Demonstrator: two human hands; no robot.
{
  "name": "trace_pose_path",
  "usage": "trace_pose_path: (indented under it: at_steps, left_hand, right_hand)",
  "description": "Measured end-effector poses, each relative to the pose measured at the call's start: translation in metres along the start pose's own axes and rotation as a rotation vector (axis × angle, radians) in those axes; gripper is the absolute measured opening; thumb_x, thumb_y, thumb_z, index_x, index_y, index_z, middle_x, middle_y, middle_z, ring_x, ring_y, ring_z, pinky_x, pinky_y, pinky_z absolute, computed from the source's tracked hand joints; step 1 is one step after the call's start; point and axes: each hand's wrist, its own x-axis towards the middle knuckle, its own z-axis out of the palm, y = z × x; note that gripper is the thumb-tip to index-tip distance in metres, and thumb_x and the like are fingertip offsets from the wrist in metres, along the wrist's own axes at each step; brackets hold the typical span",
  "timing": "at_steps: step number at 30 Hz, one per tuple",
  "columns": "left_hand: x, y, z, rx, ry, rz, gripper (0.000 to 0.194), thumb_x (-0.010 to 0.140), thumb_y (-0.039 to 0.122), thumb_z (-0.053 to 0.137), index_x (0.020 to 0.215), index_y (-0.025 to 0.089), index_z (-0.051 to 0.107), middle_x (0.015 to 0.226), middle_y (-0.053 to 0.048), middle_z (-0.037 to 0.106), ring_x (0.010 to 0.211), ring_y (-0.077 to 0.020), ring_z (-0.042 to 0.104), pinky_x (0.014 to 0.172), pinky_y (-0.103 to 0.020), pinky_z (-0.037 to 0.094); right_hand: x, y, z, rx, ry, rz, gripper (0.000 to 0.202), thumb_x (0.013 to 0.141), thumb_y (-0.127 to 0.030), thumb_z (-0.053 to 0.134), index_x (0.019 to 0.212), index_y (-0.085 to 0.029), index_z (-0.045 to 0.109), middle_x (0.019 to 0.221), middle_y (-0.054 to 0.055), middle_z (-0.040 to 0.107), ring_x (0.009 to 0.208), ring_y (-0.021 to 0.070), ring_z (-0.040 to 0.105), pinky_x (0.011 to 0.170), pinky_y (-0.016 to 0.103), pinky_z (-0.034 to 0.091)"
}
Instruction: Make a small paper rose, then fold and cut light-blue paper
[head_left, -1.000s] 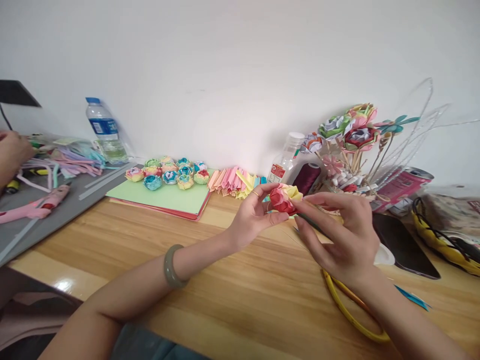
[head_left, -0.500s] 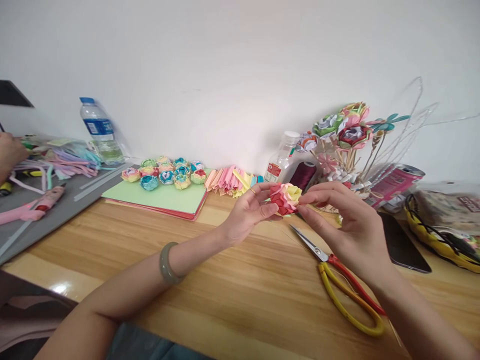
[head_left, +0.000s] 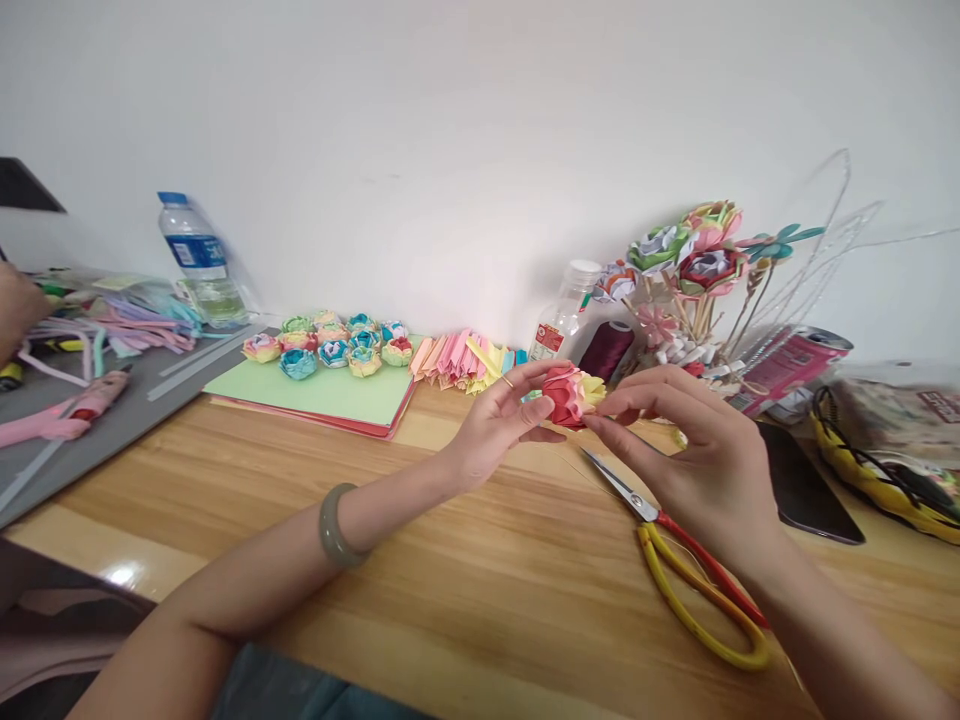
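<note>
A paper flower (head_left: 571, 396), red outside with pink and yellow inner petals, is held above the table between both hands. My left hand (head_left: 504, 420) grips it from the left, thumb in front and fingers behind. From the right, the thumb and fingertips of my right hand (head_left: 686, 440) pinch its lower right petals. Scissors (head_left: 679, 560) with yellow and red handles lie beneath my right hand. Left of the flower is a stack of folded paper strips (head_left: 457, 362). Finished-looking paper flowers (head_left: 334, 352) sit in rows on green paper sheets (head_left: 300, 405).
Behind stand a clear bottle (head_left: 562, 310), a dark purple thread spool (head_left: 606, 350) and a bunch of paper flowers on sticks (head_left: 709, 265). A phone (head_left: 810, 490) and pink can (head_left: 799, 365) are right. Far left are a pink glue gun (head_left: 71, 410), a water bottle (head_left: 196, 260) and another person's hand (head_left: 16, 310).
The flower has turned in my fingers, so more of its red side faces me and its yellow centre points right. My right fingertips have shifted along the petals.
</note>
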Motion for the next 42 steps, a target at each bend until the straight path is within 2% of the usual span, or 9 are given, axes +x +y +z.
trace_pose_path:
  at_steps: [5,9,18,21,24,26,31,38,42]
  left_hand:
    - [0.0004,-0.0011,-0.0002,0.035,0.016,-0.003,0.04,0.072,0.039,0.069,0.108,0.025,0.06,0.119,-0.005,0.057,0.094,-0.0173,0.06,0.072,-0.027,0.053]
    - [0.0012,-0.0022,-0.0017,0.038,0.006,0.008,0.04,0.07,0.041,0.07,0.106,0.025,0.061,0.117,-0.006,0.059,0.094,-0.0181,0.061,0.072,-0.028,0.054]
    - [0.0013,-0.0049,-0.0046,0.091,-0.003,-0.006,0.05,0.079,0.047,0.059,0.126,0.031,0.05,0.117,-0.005,0.06,0.09,-0.0194,0.064,0.074,-0.034,0.053]
    - [0.0013,-0.0047,-0.0041,0.083,-0.043,-0.024,0.052,0.076,0.046,0.063,0.124,0.032,0.053,0.119,-0.004,0.06,0.093,-0.018,0.062,0.078,-0.032,0.052]
    - [0.0013,-0.0042,-0.0034,0.097,-0.039,-0.035,0.06,0.07,0.04,0.07,0.126,0.032,0.051,0.109,-0.003,0.064,0.09,-0.0155,0.061,0.082,-0.03,0.049]
    - [0.0015,-0.0038,-0.0031,0.108,-0.027,-0.04,0.062,0.069,0.04,0.071,0.127,0.031,0.051,0.102,-0.002,0.066,0.088,-0.0143,0.06,0.082,-0.029,0.048]
    - [0.0025,-0.0033,-0.0041,0.127,0.03,-0.039,0.061,0.067,0.041,0.072,0.125,0.033,0.053,0.097,-0.001,0.066,0.081,-0.0122,0.059,0.075,-0.027,0.048]
    - [0.0038,-0.0043,-0.0048,0.122,0.012,0.002,0.06,0.065,0.039,0.074,0.122,0.033,0.055,0.096,-0.001,0.065,0.081,-0.0126,0.059,0.076,-0.028,0.047]
    - [0.005,-0.0043,-0.0041,0.117,0.031,0.025,0.062,0.063,0.035,0.077,0.121,0.033,0.056,0.101,-0.001,0.063,0.081,-0.0129,0.058,0.074,-0.028,0.047]
  right_hand:
    - [0.0026,-0.0012,-0.0006,0.08,-0.079,0.119,0.004,0.08,-0.02,0.061,0.077,-0.022,0.062,0.078,0.001,0.061,0.071,0.0133,0.057,0.062,0.027,0.044]
    - [0.0029,-0.0024,-0.0015,0.12,-0.023,0.243,0.005,0.078,-0.025,0.063,0.076,-0.02,0.061,0.071,0.0,0.061,0.065,0.0129,0.055,0.058,0.026,0.043]
    - [-0.0007,-0.0044,-0.0023,0.051,-0.048,0.248,0.009,0.077,-0.022,0.063,0.085,-0.02,0.066,0.079,0.0,0.069,0.067,0.0119,0.059,0.064,0.025,0.047]
    - [-0.0003,-0.0006,-0.0041,0.018,-0.071,0.284,0.01,0.077,-0.025,0.064,0.084,-0.019,0.068,0.078,0.0,0.071,0.067,0.0128,0.061,0.06,0.024,0.047]
    - [0.0009,0.0034,-0.0065,0.018,-0.157,0.322,0.014,0.077,-0.029,0.064,0.086,-0.021,0.069,0.079,0.0,0.072,0.064,0.0131,0.062,0.055,0.024,0.046]
    - [0.0008,0.0042,-0.0072,0.03,-0.183,0.294,0.015,0.078,-0.029,0.063,0.088,-0.021,0.069,0.081,0.0,0.072,0.067,0.0134,0.063,0.056,0.024,0.047]
    - [-0.0018,0.0001,-0.0055,0.025,-0.108,0.148,0.011,0.08,-0.021,0.059,0.088,-0.02,0.067,0.085,0.001,0.071,0.072,0.0135,0.063,0.067,0.026,0.048]
    - [0.0003,-0.0002,-0.0039,-0.003,-0.072,0.213,0.01,0.079,-0.023,0.062,0.087,-0.02,0.066,0.078,0.0,0.07,0.063,0.0123,0.06,0.054,0.024,0.047]
    - [-0.002,0.0012,-0.0016,-0.081,-0.055,0.069,0.01,0.081,-0.019,0.059,0.089,-0.019,0.066,0.083,0.003,0.07,0.069,0.0132,0.061,0.059,0.025,0.048]
